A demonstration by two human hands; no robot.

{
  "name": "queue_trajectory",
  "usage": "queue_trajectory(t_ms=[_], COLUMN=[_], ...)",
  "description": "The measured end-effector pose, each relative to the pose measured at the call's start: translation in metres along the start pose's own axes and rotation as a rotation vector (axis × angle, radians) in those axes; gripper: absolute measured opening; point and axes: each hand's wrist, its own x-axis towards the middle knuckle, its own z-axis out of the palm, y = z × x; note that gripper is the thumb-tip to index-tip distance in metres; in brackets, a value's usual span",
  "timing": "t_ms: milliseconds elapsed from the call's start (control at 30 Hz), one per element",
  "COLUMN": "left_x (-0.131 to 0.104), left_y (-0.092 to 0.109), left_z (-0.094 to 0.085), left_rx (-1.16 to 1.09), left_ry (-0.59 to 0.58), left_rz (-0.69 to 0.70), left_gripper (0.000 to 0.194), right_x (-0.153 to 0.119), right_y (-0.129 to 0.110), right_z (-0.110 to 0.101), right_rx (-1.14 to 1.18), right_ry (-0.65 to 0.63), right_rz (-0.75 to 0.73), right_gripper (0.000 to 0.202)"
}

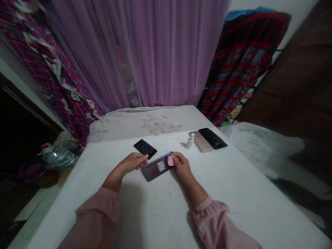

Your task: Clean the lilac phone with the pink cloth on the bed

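Observation:
Between my hands is a dark, shiny smartphone point(153, 171) with a pale sticker on the face turned up, tilted above the white table. My left hand point(133, 162) grips its left end, thumb on the upper edge. In my right hand point(181, 165) a small pink cloth point(171, 160) is pinched against the phone's right end. Just beyond my left hand lies a black smartphone point(145, 147) with its screen up. A small white spray bottle point(190, 141) stands upright past my right hand.
Right of the bottle, a rose-gold phone point(201, 142) and a black phone point(213, 138) lie side by side, touching. The white-covered table point(166, 214) reaches back to a flowered cloth point(155, 122) below purple curtains. A large water bottle point(57, 157) stands off the table's left side.

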Motion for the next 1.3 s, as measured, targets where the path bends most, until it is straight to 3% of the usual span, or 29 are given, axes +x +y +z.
queue_trajectory(t_ms=[233, 300, 500, 700, 800, 867, 1000, 1133, 1300], left_x=[0.005, 0.008, 0.008, -0.001, -0.004, -0.007, -0.015, -0.018, -0.014], left_y=[-0.008, -0.007, -0.003, 0.007, 0.004, 0.000, -0.005, -0.005, -0.007], left_z=[0.014, 0.015, 0.010, -0.006, -0.002, 0.005, 0.017, 0.022, 0.018], left_rx=[0.198, 0.245, 0.263, -0.127, -0.122, -0.052, 0.049, 0.024, -0.048], left_ry=[-0.257, -0.277, -0.174, 0.041, 0.115, 0.045, -0.238, -0.231, -0.235], left_rz=[-0.010, -0.017, -0.027, -0.035, -0.042, -0.020, 0.014, 0.001, -0.113], left_gripper=[0.081, 0.083, 0.086, 0.080, 0.077, 0.075, 0.068, 0.072, 0.078], right_x=[0.000, 0.000, 0.000, -0.001, -0.001, -0.002, -0.002, -0.002, -0.001], right_y=[0.002, 0.002, 0.001, 0.000, -0.002, -0.003, -0.005, -0.006, -0.009], right_z=[0.000, 0.000, 0.000, -0.001, -0.002, -0.003, -0.004, -0.004, -0.006], right_rx=[-0.021, -0.021, -0.022, -0.016, -0.022, -0.027, -0.032, -0.038, -0.015], right_ry=[0.014, 0.017, 0.018, 0.007, -0.002, -0.008, -0.026, -0.031, -0.051], right_rz=[-0.004, -0.009, -0.015, 0.000, -0.001, 0.000, -0.002, -0.013, -0.044], right_gripper=[0.021, 0.020, 0.020, 0.022, 0.023, 0.023, 0.023, 0.022, 0.022])
